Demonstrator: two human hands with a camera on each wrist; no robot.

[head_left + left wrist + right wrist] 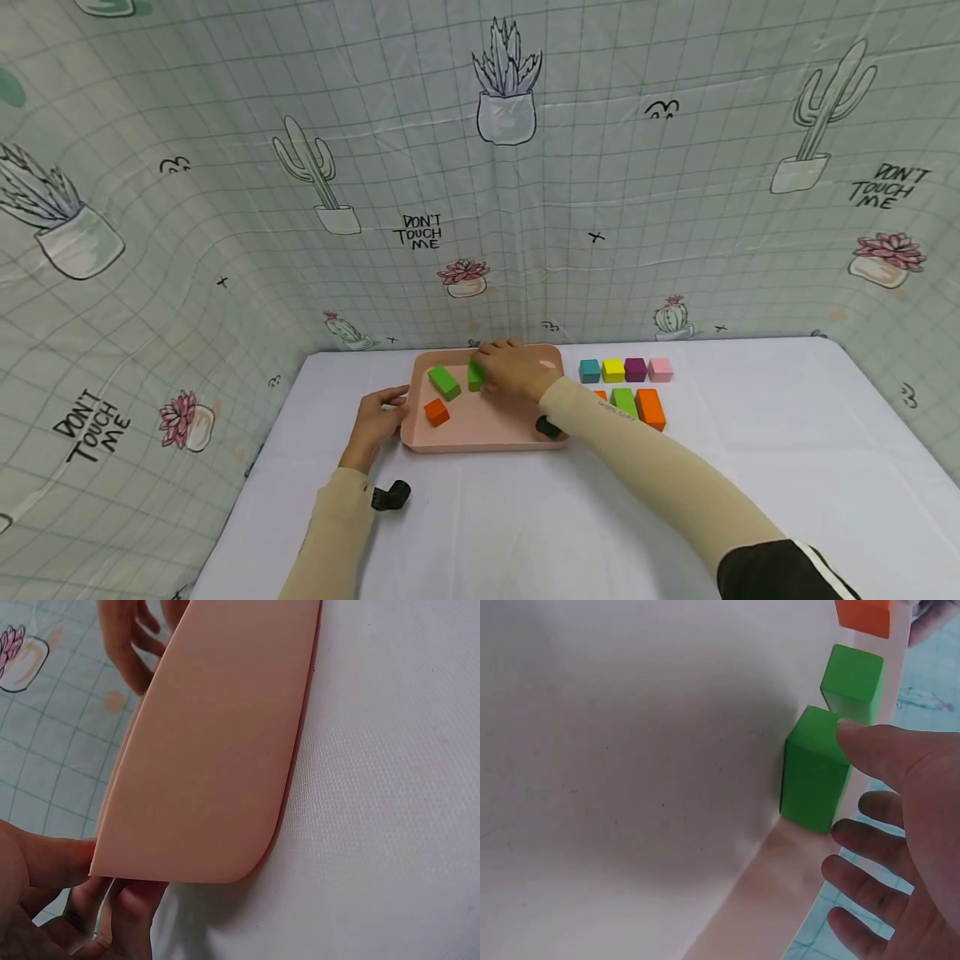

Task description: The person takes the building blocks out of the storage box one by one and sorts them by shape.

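Note:
A shallow pink tray (pixel 487 446) sits on the white table, and my left hand (pixel 378 421) grips its left edge, thumb at the rim and fingers beneath it in the left wrist view. Inside the tray are a green block (pixel 444 382), a small orange block (pixel 437 412) and a second green block (pixel 815 769). My right hand (pixel 517 371) is over the tray's far side. In the right wrist view its thumb touches the second green block, while the other fingers reach loosely past that block's side, spread apart.
Right of the tray stands a back row of teal (pixel 589 371), yellow (pixel 613 370), purple (pixel 635 369) and pink (pixel 660 369) cubes. In front are a green block (pixel 624 402) and an orange block (pixel 651 408), with another orange piece partly hidden by my right arm. A patterned cloth (pixel 525 208) hangs behind.

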